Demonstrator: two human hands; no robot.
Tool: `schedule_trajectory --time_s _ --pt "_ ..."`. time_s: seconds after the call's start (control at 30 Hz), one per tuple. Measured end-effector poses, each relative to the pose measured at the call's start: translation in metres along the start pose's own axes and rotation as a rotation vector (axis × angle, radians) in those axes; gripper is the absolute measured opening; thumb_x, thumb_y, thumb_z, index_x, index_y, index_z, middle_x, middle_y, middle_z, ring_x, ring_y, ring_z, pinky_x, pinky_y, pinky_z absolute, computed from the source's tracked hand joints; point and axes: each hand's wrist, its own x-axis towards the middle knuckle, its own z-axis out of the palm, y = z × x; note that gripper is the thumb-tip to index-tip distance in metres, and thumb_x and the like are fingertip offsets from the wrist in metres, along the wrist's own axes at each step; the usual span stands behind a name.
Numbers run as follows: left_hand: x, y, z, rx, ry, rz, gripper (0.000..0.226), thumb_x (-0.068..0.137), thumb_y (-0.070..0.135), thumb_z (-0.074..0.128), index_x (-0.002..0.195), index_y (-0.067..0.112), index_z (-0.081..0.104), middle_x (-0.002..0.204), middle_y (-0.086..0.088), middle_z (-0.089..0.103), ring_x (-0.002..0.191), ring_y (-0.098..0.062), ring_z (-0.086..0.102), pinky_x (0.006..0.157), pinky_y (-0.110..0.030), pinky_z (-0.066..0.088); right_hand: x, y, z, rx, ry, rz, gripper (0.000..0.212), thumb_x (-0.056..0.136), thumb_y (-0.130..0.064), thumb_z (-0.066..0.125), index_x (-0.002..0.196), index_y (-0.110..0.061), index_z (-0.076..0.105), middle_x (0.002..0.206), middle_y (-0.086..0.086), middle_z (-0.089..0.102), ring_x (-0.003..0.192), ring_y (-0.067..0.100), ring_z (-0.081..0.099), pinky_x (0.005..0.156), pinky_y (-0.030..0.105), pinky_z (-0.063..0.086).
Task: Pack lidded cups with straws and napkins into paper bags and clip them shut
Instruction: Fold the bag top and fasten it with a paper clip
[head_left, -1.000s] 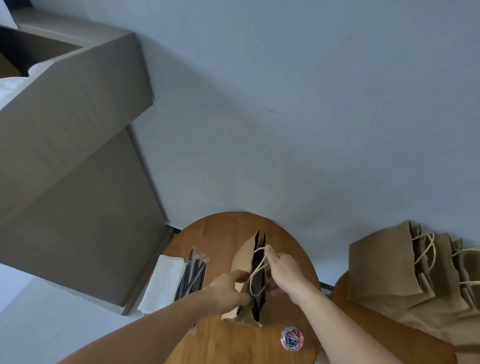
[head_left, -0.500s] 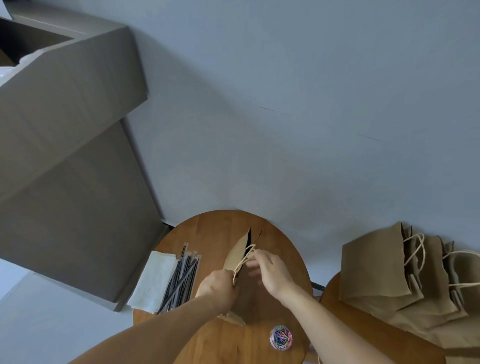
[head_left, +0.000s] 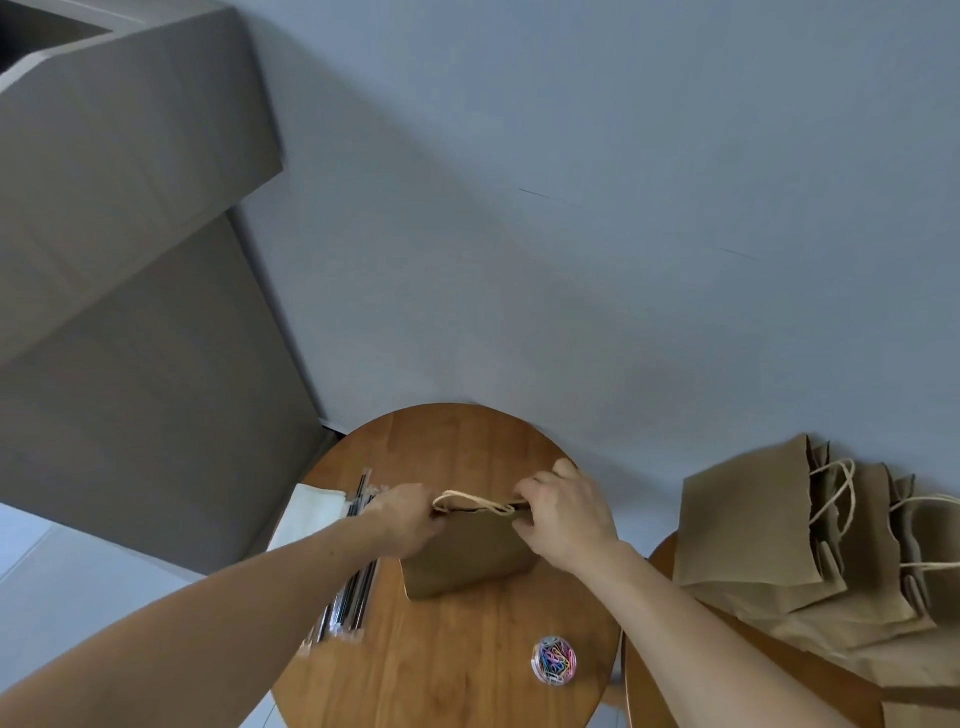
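A brown paper bag (head_left: 467, 553) stands on the round wooden table (head_left: 447, 660), its broad side facing me and its mouth pressed nearly flat. My left hand (head_left: 405, 519) pinches the left end of the bag's top edge. My right hand (head_left: 563, 512) grips the right end. The twine handles (head_left: 470, 503) lie along the top between both hands. What is inside the bag is hidden. Wrapped black straws (head_left: 353, 597) lie left of the bag, beside white napkins (head_left: 306, 517). A clear round tub of coloured paper clips (head_left: 554, 660) sits near the table's front right.
Several brown paper bags (head_left: 779, 540) with twine handles lie stacked on a second wooden table (head_left: 660, 670) at the right. A grey cabinet (head_left: 130, 312) stands at the left, and a pale wall rises behind the tables.
The bag has turned from edge-on to broad side facing me. Its open mouth has been drawn closed, and my hands have moved apart to the two ends of its top.
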Motion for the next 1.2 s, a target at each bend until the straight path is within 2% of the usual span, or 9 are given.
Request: schedule_trajectory --time_s 0.13,0.33,0.43,0.57,0.67,0.77,0.9,1.03,1.2 --pt "-0.002 0.009 0.005 0.007 0.129 -0.016 0.024 0.087 0.033 0.054 0.063 0.034 0.049 0.064 0.012 0.056 0.058 -0.006 0.053 0.05 -0.02 0.037 -0.001 0.004 0.003 -0.025 -0.01 0.006 0.022 0.095 -0.035 0.057 0.1 -0.018 0.07 0.095 -0.001 0.068 0.097 0.023 0.048 0.081 0.035 0.039" --pt "-0.001 0.014 0.01 -0.083 0.388 0.134 0.022 0.082 0.031 0.068 0.063 0.038 0.059 0.063 0.013 0.06 0.063 -0.009 0.056 0.066 -0.025 0.046 0.003 0.017 0.007 0.036 0.007 0.005 0.023 0.097 -0.038 0.054 0.1 -0.022 0.071 0.095 -0.007 0.067 0.093 0.018 0.047 0.082 0.033 0.039" --pt "0.002 0.012 0.008 -0.087 0.375 0.194 0.012 0.088 0.032 0.067 0.076 0.032 0.071 0.063 0.018 0.057 0.062 -0.004 0.051 0.074 -0.025 0.044 0.0 0.02 0.007 0.088 0.03 0.014 0.022 0.096 -0.038 0.056 0.096 -0.022 0.071 0.094 -0.007 0.067 0.092 0.017 0.049 0.085 0.034 0.042" --pt "0.006 0.01 0.006 -0.063 0.301 0.148 0.014 0.094 0.04 0.061 0.094 0.035 0.074 0.077 0.017 0.063 0.077 -0.009 0.06 0.074 -0.025 0.043 -0.015 0.026 0.011 0.359 0.354 0.114 0.012 0.092 -0.025 0.065 0.097 -0.016 0.072 0.092 -0.005 0.067 0.089 0.015 0.055 0.078 0.029 0.045" --pt "0.009 0.015 0.008 -0.085 0.302 0.116 0.015 0.096 0.039 0.059 0.1 0.037 0.073 0.087 0.011 0.071 0.083 -0.013 0.063 0.078 -0.03 0.045 -0.031 0.036 0.022 0.573 0.55 0.397 0.011 0.096 -0.016 0.058 0.103 -0.01 0.065 0.096 -0.005 0.059 0.089 0.012 0.053 0.074 0.018 0.04" --pt "0.013 0.023 0.013 -0.093 0.293 0.078 0.016 0.097 0.038 0.056 0.098 0.032 0.071 0.082 0.006 0.069 0.082 -0.018 0.064 0.071 -0.031 0.042 -0.049 0.043 0.05 0.646 0.458 0.565 0.009 0.097 -0.017 0.052 0.098 -0.019 0.06 0.091 -0.01 0.058 0.077 0.001 0.052 0.066 0.007 0.032" --pt "0.021 0.023 0.018 -0.106 0.268 -0.035 0.03 0.097 0.041 0.055 0.084 0.016 0.064 0.081 -0.005 0.07 0.078 -0.022 0.064 0.067 -0.033 0.044 -0.073 0.044 0.105 0.65 0.225 0.681 0.009 0.096 -0.016 0.054 0.096 -0.022 0.061 0.087 -0.006 0.066 0.07 0.001 0.056 0.06 0.016 0.042" --pt "0.024 0.019 0.022 -0.135 0.286 -0.046 0.037 0.096 0.042 0.057 0.088 0.008 0.071 0.081 -0.009 0.071 0.079 -0.025 0.065 0.066 -0.031 0.042 -0.097 0.038 0.161 0.51 -0.331 0.591 0.016 0.096 -0.019 0.053 0.1 -0.023 0.068 0.099 -0.008 0.069 0.084 0.01 0.062 0.066 0.023 0.051" --pt "0.021 0.019 0.026 -0.118 0.306 -0.033 0.035 0.097 0.042 0.054 0.097 0.013 0.073 0.081 -0.006 0.071 0.081 -0.022 0.065 0.082 -0.035 0.045 -0.108 0.029 0.195 0.226 -0.551 0.531 0.019 0.097 -0.026 0.049 0.098 -0.021 0.067 0.096 -0.003 0.071 0.081 0.017 0.066 0.061 0.027 0.051"
